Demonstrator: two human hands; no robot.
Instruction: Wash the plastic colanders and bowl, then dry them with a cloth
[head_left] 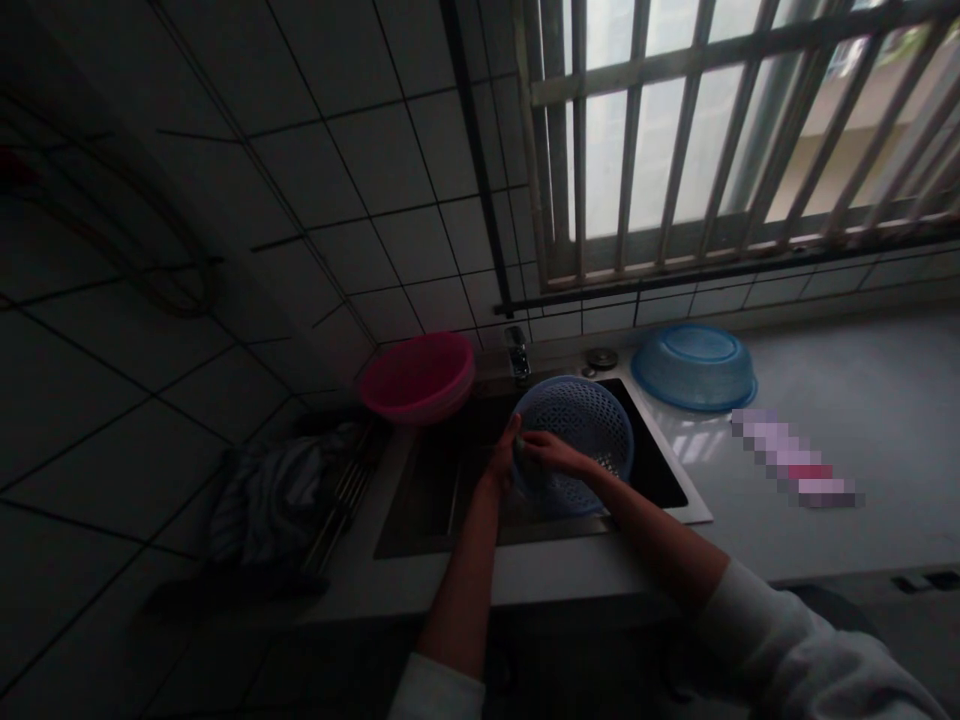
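Both of my hands meet over the left rim of a blue perforated plastic basket (574, 410), which sits in the sink (420, 500). My left hand (505, 458) is closed with its thumb pointing up. Against it, my right hand (553, 452) has its fingers curled inward. A small, dark, greenish thing seems to be gripped between them, too dim to name. The basket's holes and inner floor show to the right of my hands. Behind the sink stands a chrome faucet (517, 352).
A pink basin (420, 380) leans at the sink's back left. On the right counter (862, 390) are an upturned blue basin (694, 368) and a blurred-out pink item (795, 460). Striped cloth (274, 500) lies at left. Behind is a barred window (675, 150).
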